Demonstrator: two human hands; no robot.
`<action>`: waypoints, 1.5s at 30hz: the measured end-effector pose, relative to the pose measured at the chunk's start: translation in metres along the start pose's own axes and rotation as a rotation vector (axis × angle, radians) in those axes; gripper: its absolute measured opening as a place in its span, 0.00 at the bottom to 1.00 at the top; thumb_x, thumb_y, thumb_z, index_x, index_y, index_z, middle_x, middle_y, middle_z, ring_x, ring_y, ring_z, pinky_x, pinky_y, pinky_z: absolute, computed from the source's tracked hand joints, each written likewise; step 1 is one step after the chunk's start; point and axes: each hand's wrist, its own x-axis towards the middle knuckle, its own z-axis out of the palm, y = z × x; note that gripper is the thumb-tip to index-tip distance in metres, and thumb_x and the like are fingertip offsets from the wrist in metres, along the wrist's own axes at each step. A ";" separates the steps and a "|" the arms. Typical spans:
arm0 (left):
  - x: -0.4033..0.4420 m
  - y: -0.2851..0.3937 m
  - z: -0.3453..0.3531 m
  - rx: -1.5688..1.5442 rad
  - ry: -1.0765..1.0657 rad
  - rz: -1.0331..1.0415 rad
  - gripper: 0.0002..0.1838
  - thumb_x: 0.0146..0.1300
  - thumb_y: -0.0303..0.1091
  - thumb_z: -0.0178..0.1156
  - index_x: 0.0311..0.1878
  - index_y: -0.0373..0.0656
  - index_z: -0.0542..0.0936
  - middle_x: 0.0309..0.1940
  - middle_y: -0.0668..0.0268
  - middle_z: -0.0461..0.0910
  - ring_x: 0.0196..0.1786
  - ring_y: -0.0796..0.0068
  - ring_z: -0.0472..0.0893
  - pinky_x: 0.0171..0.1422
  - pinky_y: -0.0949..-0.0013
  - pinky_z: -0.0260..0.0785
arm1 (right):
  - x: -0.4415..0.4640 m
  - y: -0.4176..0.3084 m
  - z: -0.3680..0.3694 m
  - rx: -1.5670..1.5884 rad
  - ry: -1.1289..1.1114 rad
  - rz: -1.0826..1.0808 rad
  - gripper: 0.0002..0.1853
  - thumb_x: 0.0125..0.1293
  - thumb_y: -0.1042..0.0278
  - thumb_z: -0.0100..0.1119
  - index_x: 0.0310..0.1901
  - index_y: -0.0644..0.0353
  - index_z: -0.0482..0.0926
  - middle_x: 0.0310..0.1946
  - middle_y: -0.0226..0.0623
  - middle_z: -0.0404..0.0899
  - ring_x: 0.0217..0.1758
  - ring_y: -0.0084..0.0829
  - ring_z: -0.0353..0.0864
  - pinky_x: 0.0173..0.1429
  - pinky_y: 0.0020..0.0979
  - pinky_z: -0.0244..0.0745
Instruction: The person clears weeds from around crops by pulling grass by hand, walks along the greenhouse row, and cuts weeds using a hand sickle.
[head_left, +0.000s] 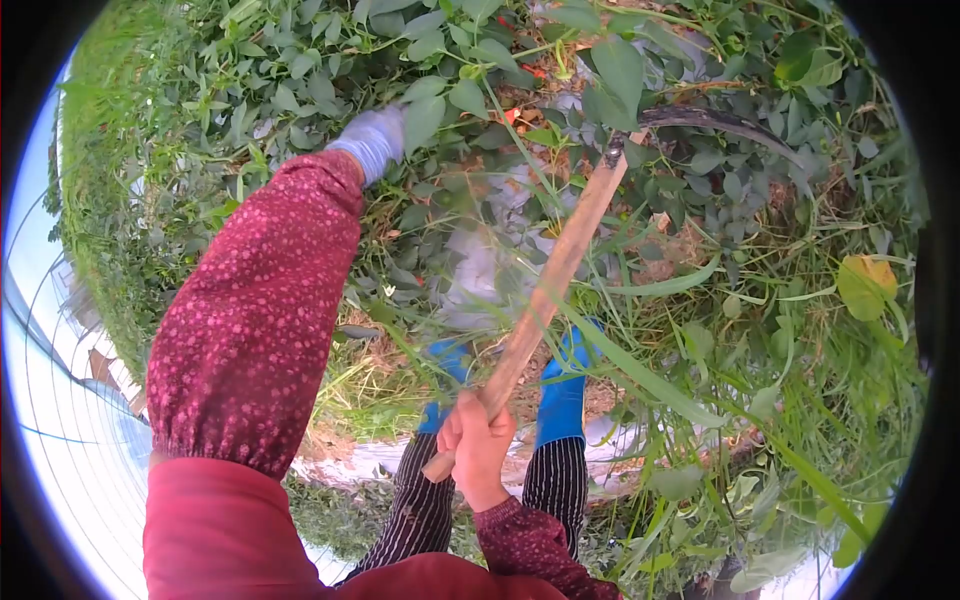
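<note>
My right hand [477, 445], ungloved, is wrapped round the lower part of the wooden handle of a sickle [555, 275]. The handle slants up to the right, and its dark curved blade [725, 125] lies over the leaves. On the upper left, my left hand [374, 143] wears a pale blue-white glove and reaches into leafy green plants [300, 70]. Its fingers are blurred and partly behind leaves, so whether they hold anything is unclear. Small red fruits [513, 116] show among the leaves to its right.
Blue boots [563, 395] stand on the ground below the handle, under striped trousers. Long grass and weeds [800, 400] fill the right side, with a yellow leaf [867, 287]. Pale sheeting [470, 275] shows between plants. A curved, ribbed structure [75, 440] is at the far left.
</note>
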 end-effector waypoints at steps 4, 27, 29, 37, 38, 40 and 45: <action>0.038 -0.029 0.009 -0.155 0.380 0.026 0.14 0.55 0.34 0.56 0.45 0.41 0.74 0.36 0.50 0.78 0.42 0.55 0.78 0.49 0.63 0.69 | 0.000 0.003 -0.001 -0.021 -0.004 -0.003 0.07 0.62 0.69 0.53 0.29 0.57 0.66 0.14 0.25 0.62 0.12 0.18 0.60 0.15 0.24 0.59; 0.148 -0.110 -0.010 0.988 -0.164 0.352 0.13 0.50 0.37 0.64 0.41 0.53 0.83 0.39 0.70 0.82 0.44 0.69 0.79 0.46 0.67 0.72 | 0.006 -0.001 0.004 -0.007 0.092 0.036 0.07 0.62 0.69 0.53 0.29 0.59 0.68 0.14 0.26 0.62 0.12 0.20 0.60 0.15 0.26 0.59; 0.168 -0.134 -0.009 0.993 -0.104 0.348 0.12 0.50 0.38 0.64 0.40 0.54 0.84 0.39 0.72 0.82 0.44 0.69 0.79 0.46 0.66 0.72 | 0.005 -0.001 0.004 -0.019 0.092 0.033 0.07 0.62 0.69 0.53 0.29 0.58 0.67 0.14 0.26 0.61 0.13 0.20 0.60 0.15 0.26 0.58; 0.102 -0.091 -0.061 0.904 -0.016 0.363 0.10 0.54 0.35 0.57 0.38 0.49 0.83 0.38 0.68 0.82 0.41 0.66 0.80 0.42 0.65 0.72 | 0.004 -0.001 0.007 -0.054 0.091 0.017 0.09 0.62 0.67 0.53 0.29 0.57 0.65 0.15 0.26 0.60 0.14 0.20 0.60 0.16 0.25 0.58; 0.093 -0.080 -0.061 0.924 -0.047 0.388 0.10 0.55 0.35 0.57 0.38 0.49 0.83 0.37 0.68 0.82 0.40 0.66 0.80 0.42 0.64 0.72 | 0.004 -0.001 0.007 -0.056 0.092 0.017 0.09 0.62 0.67 0.53 0.29 0.57 0.65 0.15 0.26 0.61 0.14 0.20 0.60 0.16 0.25 0.58; 0.064 -0.052 -0.065 0.936 -0.115 0.444 0.08 0.54 0.35 0.58 0.36 0.48 0.83 0.35 0.66 0.82 0.39 0.63 0.80 0.40 0.63 0.72 | 0.004 -0.001 0.009 -0.057 0.090 0.014 0.09 0.62 0.66 0.53 0.30 0.57 0.65 0.15 0.26 0.61 0.14 0.21 0.60 0.16 0.26 0.58; 0.102 -0.051 0.013 0.079 0.016 -0.003 0.13 0.50 0.38 0.62 0.36 0.42 0.83 0.37 0.57 0.81 0.40 0.59 0.80 0.45 0.64 0.73 | 0.002 0.000 0.009 -0.022 0.074 0.023 0.07 0.63 0.68 0.52 0.31 0.59 0.67 0.15 0.26 0.62 0.13 0.21 0.61 0.16 0.26 0.60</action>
